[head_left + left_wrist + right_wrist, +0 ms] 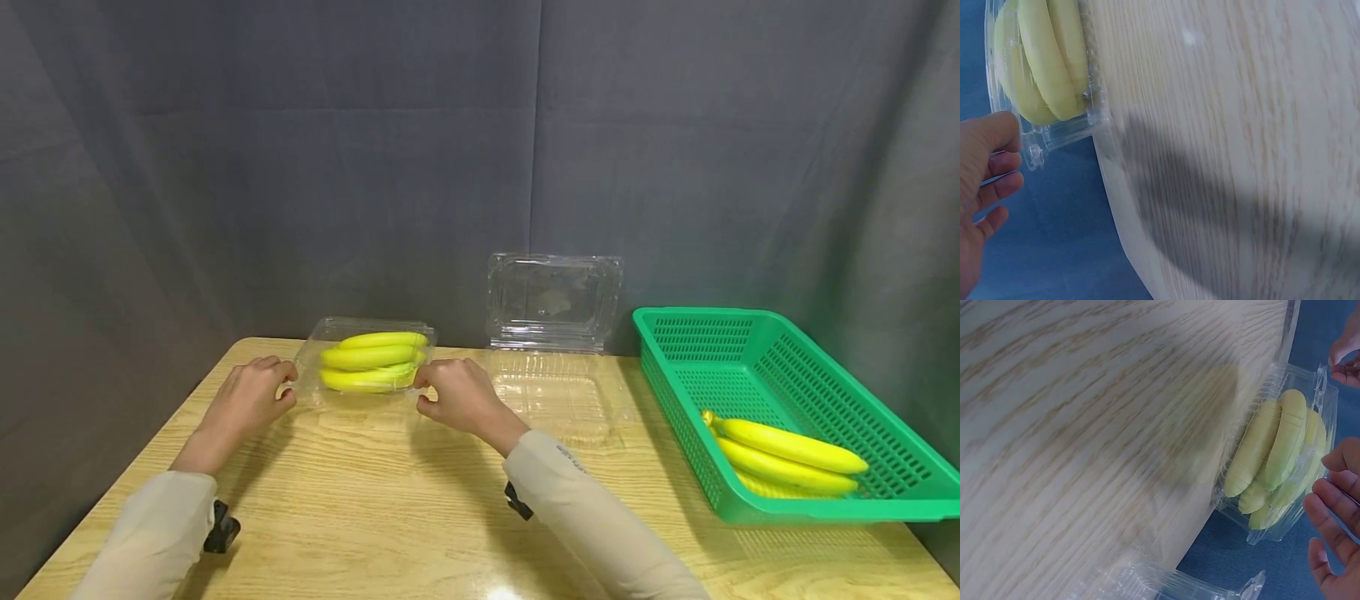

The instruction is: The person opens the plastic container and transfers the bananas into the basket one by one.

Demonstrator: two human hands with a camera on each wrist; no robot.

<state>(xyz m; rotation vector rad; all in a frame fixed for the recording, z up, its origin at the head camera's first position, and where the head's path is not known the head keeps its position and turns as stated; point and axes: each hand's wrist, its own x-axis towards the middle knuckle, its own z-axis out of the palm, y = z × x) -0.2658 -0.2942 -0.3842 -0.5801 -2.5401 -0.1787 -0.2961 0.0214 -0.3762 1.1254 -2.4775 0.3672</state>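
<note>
A transparent plastic clamshell box [309, 358] stands near the table's back left, its lid over several yellow bananas [375, 358]. My left hand [251, 396] is at the box's left front corner, with bent thumb and fingers parted. The left wrist view has its fingertips [1009, 128] right at the box's corner tab [1035, 156]. At the opposite front corner is my right hand [461, 396], thumb and index finger apart. In the right wrist view, its fingers [1329, 519] are loosely bent beside the box [1322, 394], with nothing between them.
A second transparent clamshell [555, 400] lies with its lid [555, 292] raised, right of the first. Further right, a green plastic basket [678, 425] holds yellow bananas [787, 454] at its near end. A dark grey curtain [390, 167] hangs behind the wooden table [360, 508].
</note>
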